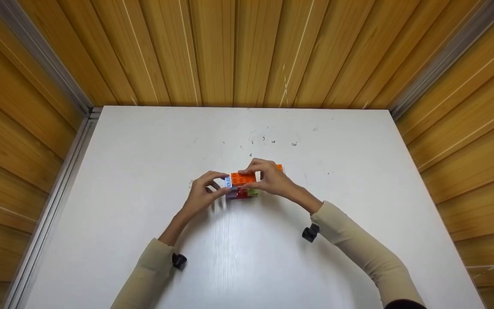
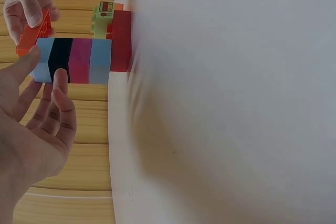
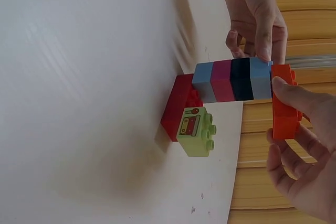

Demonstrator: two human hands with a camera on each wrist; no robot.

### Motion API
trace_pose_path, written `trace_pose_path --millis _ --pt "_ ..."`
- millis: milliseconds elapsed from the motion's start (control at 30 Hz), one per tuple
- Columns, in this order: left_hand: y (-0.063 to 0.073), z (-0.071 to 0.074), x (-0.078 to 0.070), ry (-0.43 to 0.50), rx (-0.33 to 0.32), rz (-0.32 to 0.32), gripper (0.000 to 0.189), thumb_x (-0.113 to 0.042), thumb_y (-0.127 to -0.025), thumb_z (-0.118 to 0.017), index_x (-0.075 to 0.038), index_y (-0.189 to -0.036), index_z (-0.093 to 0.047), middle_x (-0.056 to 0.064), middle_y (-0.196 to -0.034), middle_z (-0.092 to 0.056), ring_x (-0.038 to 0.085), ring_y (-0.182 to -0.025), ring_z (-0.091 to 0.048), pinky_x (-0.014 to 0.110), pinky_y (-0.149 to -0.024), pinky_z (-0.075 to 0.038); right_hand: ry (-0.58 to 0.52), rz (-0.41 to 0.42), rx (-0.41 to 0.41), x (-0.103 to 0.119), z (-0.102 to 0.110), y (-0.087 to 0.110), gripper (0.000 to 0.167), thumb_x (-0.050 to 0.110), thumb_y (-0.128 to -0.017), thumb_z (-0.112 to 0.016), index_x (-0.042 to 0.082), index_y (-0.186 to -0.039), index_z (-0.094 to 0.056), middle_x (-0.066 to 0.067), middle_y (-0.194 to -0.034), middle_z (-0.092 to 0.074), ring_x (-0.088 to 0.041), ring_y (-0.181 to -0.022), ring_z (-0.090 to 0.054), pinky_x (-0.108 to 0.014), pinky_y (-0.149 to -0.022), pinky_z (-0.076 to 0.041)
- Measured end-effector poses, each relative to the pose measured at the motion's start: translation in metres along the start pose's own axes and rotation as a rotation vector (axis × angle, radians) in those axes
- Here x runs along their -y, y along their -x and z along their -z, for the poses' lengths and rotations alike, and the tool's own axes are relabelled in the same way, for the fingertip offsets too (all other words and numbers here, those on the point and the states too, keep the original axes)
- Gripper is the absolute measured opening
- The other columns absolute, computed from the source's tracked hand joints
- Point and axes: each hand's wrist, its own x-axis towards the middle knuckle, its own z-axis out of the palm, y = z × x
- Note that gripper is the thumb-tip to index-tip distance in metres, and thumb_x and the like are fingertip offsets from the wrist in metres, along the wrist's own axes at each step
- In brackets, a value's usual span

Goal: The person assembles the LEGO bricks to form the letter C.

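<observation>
A column of bricks, light blue, magenta (image 3: 222, 81), black (image 3: 241, 80) and light blue (image 3: 260, 80) at the top, rises from one end of a long red brick (image 2: 121, 40). A light green brick (image 3: 195, 135) with a printed picture sits on the red brick's other end. My left hand (image 1: 202, 197) pinches the column's top light blue brick between thumb and fingers. An orange brick (image 1: 243, 178) is gripped by my right hand (image 1: 275, 179). It lies across part of the column's top, overhanging toward the green brick's side; whether it is fully seated I cannot tell.
Another orange piece (image 1: 279, 167) shows behind the right hand, mostly hidden. The white table (image 1: 230, 257) carries dark scuff marks beyond the bricks. Wood-patterned walls (image 1: 212, 56) stand along its back and sides.
</observation>
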Motion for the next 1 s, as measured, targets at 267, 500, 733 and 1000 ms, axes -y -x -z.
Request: trace_pose_path --millis 267,500,733,1000 --pt "0.007 0.0 -0.032 -0.019 0.003 0.011 0.033 0.0 -0.088 -0.076 0.004 -0.12 -0.069 0.023 -0.116 -0.068 0.034 -0.083 -0.068 0.032 -0.071 -0.057 0.026 -0.016 0.067 0.001 0.007 -0.007 0.037 0.013 -0.08 -0.088 0.005 -0.114 -0.078 -0.012 -0.094 -0.068 -0.018 -0.086 -0.057 -0.023 -0.076 -0.042" --pt "0.004 -0.001 -0.008 -0.047 -0.013 0.002 0.037 0.001 -0.087 -0.077 0.005 -0.123 -0.069 0.024 -0.118 -0.068 0.037 -0.084 -0.068 0.037 -0.075 -0.059 0.103 -0.017 0.064 0.002 0.002 -0.007 0.033 0.016 -0.081 -0.087 0.006 -0.111 -0.078 -0.009 -0.098 -0.069 -0.021 -0.091 -0.062 -0.036 -0.083 -0.052" --pt "0.001 0.003 0.003 -0.017 -0.007 -0.01 0.037 -0.007 -0.086 -0.081 -0.005 -0.122 -0.072 0.015 -0.118 -0.071 0.029 -0.084 -0.07 0.03 -0.074 -0.059 0.101 0.032 0.045 -0.001 0.001 -0.001 0.048 0.028 -0.089 -0.081 0.011 -0.13 -0.065 -0.01 -0.12 -0.068 -0.026 -0.106 -0.063 -0.044 -0.088 -0.055" --pt "0.001 0.003 0.004 -0.034 0.005 -0.026 0.037 -0.012 -0.087 -0.081 -0.009 -0.123 -0.073 0.012 -0.118 -0.071 0.016 -0.081 -0.068 0.027 -0.072 -0.058 -0.074 -0.01 -0.19 -0.045 0.016 0.015 0.033 0.016 -0.099 -0.067 0.004 -0.13 -0.066 -0.019 -0.126 -0.068 -0.035 -0.105 -0.07 -0.039 -0.082 -0.06"
